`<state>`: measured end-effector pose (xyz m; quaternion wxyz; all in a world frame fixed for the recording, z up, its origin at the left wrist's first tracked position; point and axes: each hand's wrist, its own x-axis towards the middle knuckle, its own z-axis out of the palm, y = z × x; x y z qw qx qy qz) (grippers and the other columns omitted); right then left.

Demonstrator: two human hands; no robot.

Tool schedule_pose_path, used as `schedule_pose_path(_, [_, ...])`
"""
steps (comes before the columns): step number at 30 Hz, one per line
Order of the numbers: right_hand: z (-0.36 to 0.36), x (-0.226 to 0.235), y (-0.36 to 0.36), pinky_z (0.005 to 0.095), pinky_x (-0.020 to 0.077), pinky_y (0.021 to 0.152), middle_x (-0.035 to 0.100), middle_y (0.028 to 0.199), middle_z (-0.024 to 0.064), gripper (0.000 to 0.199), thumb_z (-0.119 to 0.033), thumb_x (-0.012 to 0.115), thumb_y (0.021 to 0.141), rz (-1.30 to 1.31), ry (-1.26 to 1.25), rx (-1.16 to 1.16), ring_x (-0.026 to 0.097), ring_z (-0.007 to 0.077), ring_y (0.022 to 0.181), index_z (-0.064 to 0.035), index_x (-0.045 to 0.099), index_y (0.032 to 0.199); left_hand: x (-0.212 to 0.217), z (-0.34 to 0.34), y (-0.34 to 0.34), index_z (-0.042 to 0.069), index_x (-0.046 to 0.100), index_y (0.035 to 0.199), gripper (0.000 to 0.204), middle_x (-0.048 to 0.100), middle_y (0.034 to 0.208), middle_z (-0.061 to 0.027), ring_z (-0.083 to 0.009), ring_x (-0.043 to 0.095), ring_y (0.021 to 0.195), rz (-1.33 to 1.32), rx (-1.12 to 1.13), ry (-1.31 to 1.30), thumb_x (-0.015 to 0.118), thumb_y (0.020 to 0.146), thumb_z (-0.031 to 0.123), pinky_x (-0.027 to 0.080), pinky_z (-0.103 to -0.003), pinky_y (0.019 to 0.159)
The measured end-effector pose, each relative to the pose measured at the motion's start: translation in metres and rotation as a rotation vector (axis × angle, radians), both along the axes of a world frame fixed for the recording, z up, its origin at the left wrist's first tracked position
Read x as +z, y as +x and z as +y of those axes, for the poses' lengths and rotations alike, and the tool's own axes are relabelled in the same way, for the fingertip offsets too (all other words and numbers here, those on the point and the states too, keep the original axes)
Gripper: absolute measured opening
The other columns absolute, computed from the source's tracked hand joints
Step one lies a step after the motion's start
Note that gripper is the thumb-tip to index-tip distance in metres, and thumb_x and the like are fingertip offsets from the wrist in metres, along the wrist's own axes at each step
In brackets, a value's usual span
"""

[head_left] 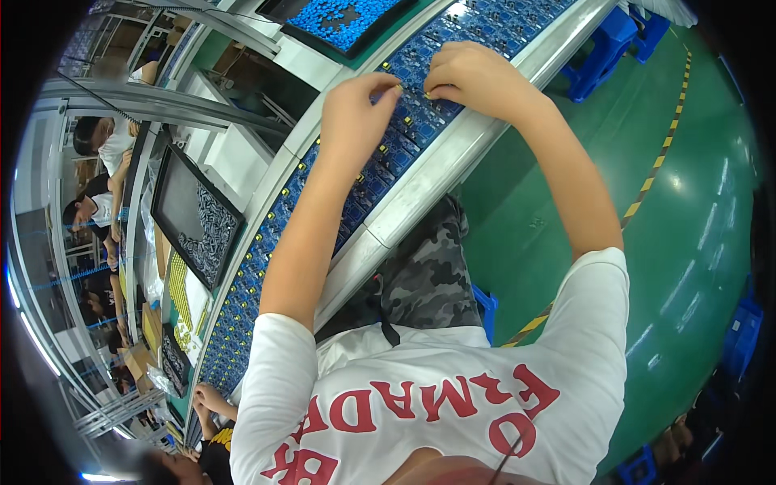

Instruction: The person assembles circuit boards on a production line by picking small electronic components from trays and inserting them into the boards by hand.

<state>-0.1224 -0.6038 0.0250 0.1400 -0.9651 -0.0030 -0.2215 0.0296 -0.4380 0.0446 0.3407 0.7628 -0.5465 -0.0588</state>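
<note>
Running diagonally along the line, rows of blue circuit boards [408, 121] were laid beneath both hands, and small yellow parts [284, 192] were scattered over them. At the boards' upper stretch, the thumb and forefinger of the left hand [349, 113] were pressed together on one such part. Just beside it, another was pinched between the fingertips of the right hand [477, 77], the knuckles being curled above the boards. The boards were bordered on the near side by a pale rail [420, 190]. Beyond the far edge, blue pieces [327, 23] were heaped in one black tray [315, 44], and dark grey pieces [214, 222] were gathered in another farther left. Co-workers [101, 145] were seen past these. On the right, a green floor [558, 194] was crossed by striped tape [647, 182], and a blue stool [602, 52] was placed near the rail.
</note>
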Motion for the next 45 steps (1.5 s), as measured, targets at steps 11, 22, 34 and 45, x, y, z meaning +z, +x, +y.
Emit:
schedule_pose_path(11, [-0.001,0.003,0.0,0.0353,0.0476,0.09,0.065,0.087,0.0001,0.007,-0.017,0.07,0.082,-0.012,-0.196,-0.012,0.06,0.0208,0.096,-0.0097,0.072,0.083,0.0,-0.025,0.016,0.004,0.076,0.097,0.02,0.074,0.09,-0.015,-0.0277,0.071,0.083,0.005,0.076,0.083,0.071,0.084,0.018,0.055,-0.036,0.077])
schedule_pose_path(22, [0.004,0.003,0.001,0.0327,0.0459,0.092,0.064,0.087,-0.0003,0.007,-0.018,0.069,0.083,0.034,-0.249,-0.031,0.059,0.0182,0.097,-0.0116,0.071,0.082,-0.005,-0.043,0.016,0.005,0.078,0.095,0.017,0.074,0.087,-0.0139,-0.028,0.072,0.081,-0.089,0.047,0.108,0.071,0.084,0.017,0.056,-0.036,0.076])
schedule_pose_path(34, [0.007,0.002,0.004,0.0329,0.0459,0.092,0.063,0.086,-0.0003,0.008,-0.016,0.068,0.083,0.025,-0.299,-0.044,0.059,0.0179,0.095,-0.0108,0.07,0.077,-0.004,-0.045,0.011,0.005,0.078,0.091,0.015,0.073,0.084,-0.015,-0.0288,0.072,0.077,-0.094,0.026,0.16,0.072,0.081,0.015,0.057,-0.035,0.076])
schedule_pose_path(45, [0.009,0.007,0.001,0.0329,0.0462,0.091,0.063,0.086,-0.0006,0.008,-0.016,0.069,0.082,0.038,-0.25,-0.03,0.059,0.0177,0.095,-0.0113,0.069,0.076,-0.001,-0.047,0.007,0.006,0.079,0.089,0.014,0.073,0.085,-0.0169,-0.0306,0.071,0.077,-0.191,0.034,0.236,0.073,0.08,0.013,0.057,-0.037,0.077])
